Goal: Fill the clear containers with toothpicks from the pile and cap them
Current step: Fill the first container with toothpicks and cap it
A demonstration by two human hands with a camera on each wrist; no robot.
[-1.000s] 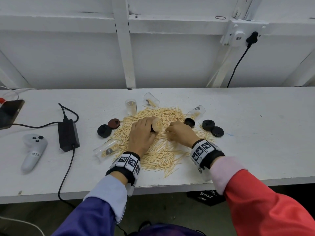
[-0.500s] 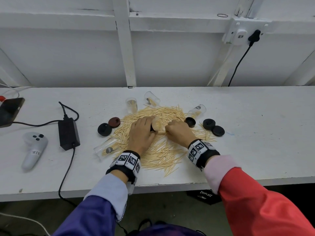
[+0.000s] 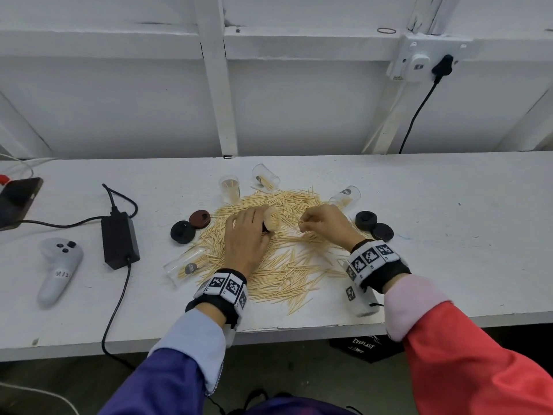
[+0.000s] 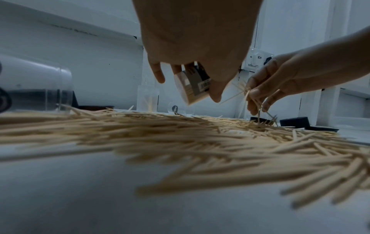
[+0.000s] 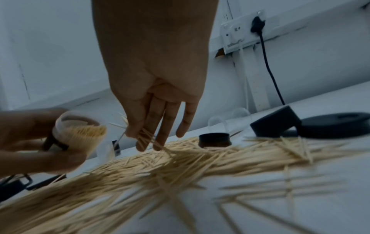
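White bench (image 3: 449, 235): left hand (image 3: 245, 235) grips a nearly full container (image 5: 80, 136) tilted over the pile (image 3: 284, 259), right hand (image 3: 324, 221) pinches a few toothpicks (image 5: 148, 137) beside its mouth, filling step; next, feed them in, then fetch a cap (image 3: 365, 218).

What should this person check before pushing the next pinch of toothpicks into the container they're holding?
1. Container held firmly in left hand: ok.
2. Container mouth open and turned toward right hand: ok.
3. Toothpicks pinched in right fingers: ok.
4. Pinched toothpicks lined up parallel: not ok, they splay.
5. Room left inside container: cannot tell, it looks nearly full.
6. A loose cap within reach for closing: ok.
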